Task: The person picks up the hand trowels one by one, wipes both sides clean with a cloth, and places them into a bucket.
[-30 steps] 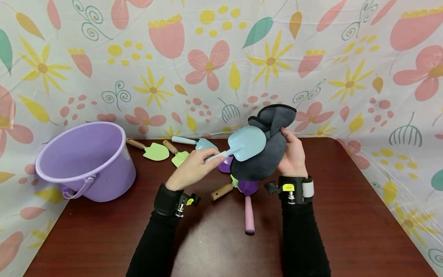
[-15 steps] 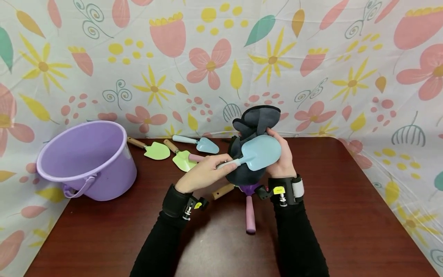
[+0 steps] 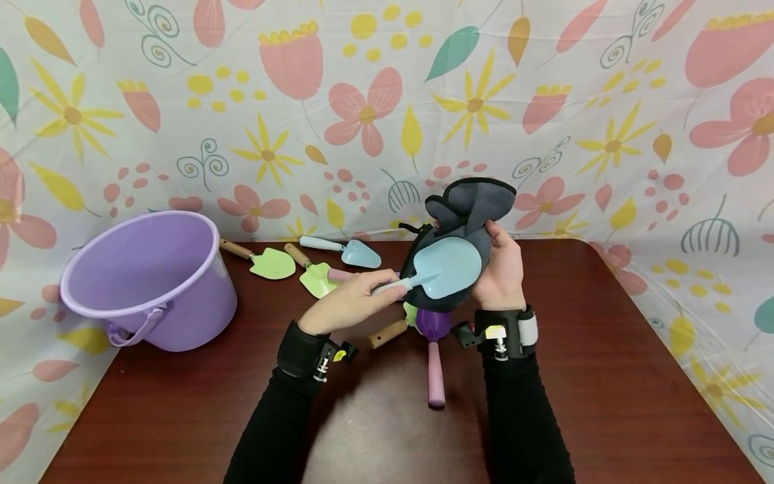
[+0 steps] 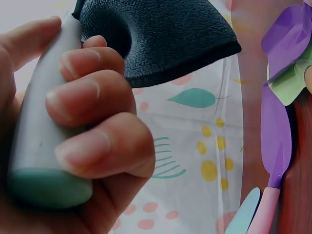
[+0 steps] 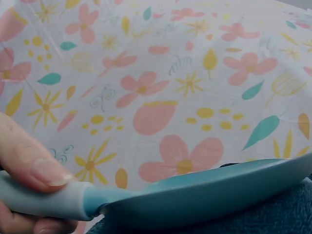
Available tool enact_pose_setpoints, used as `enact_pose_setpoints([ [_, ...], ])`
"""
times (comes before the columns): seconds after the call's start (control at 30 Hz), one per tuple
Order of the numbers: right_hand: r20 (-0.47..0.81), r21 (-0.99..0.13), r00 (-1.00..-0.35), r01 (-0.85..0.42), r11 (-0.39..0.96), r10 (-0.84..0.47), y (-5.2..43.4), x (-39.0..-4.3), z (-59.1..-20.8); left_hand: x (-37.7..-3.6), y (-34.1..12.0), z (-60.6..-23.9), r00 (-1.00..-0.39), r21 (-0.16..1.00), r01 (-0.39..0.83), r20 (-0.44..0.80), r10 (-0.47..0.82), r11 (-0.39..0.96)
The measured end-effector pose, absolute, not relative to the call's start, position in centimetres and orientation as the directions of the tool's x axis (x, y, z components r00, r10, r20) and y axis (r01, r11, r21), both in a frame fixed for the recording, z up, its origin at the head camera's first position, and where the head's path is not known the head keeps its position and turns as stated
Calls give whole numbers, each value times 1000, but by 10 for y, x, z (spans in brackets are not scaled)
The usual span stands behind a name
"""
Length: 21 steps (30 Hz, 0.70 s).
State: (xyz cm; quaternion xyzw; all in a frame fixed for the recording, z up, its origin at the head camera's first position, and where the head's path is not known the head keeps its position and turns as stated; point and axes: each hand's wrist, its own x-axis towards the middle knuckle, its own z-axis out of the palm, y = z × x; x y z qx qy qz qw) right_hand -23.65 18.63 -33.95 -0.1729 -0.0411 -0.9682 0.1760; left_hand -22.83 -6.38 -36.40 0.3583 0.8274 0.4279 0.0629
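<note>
In the head view my left hand (image 3: 347, 302) grips the pale handle of a light blue garden trowel (image 3: 449, 267), fingers curled round it. The broad blade points right, with its face tilted towards the camera. Behind the blade my right hand (image 3: 504, 275) holds a dark grey cloth (image 3: 478, 202) with black edging, bunched up and folded over at the top. The trowel's blade overlaps the lower part of the cloth. Close up in the left wrist view, the handle (image 4: 46, 117) shows a green end, and the fuzzy cloth (image 4: 170, 41) hangs beyond the fingers.
A purple bucket (image 3: 208, 302) stands at the left. Along the back lie two green trowels (image 3: 272, 264) and a smaller blue trowel (image 3: 361, 254). Below the cloth, a purple trowel (image 3: 433, 326) with a pink handle lies beside a wooden handle (image 3: 388, 333). A flowered curtain backs the table.
Compared with a second ago, the trowel's blade is lower and slightly further right against the cloth. My right hand has shifted a little left, then partly back, and the cloth's folds have changed.
</note>
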Motion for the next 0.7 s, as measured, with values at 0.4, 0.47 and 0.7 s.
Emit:
enact_pose_setpoints([
  [0.4,354,50,-888,332,-942,-294,201,-233,-335,-227,-63,-362,-739,768,517,178,650,378],
  [0.47,330,73,-908,297,-952,-258,204,-232,-335,-228,-63,-362,-743,765,514,173,646,387],
  [0.7,414,45,-874,297,-954,-253,206,-233,-332,-229,-68,-364,-746,754,513,157,647,409],
])
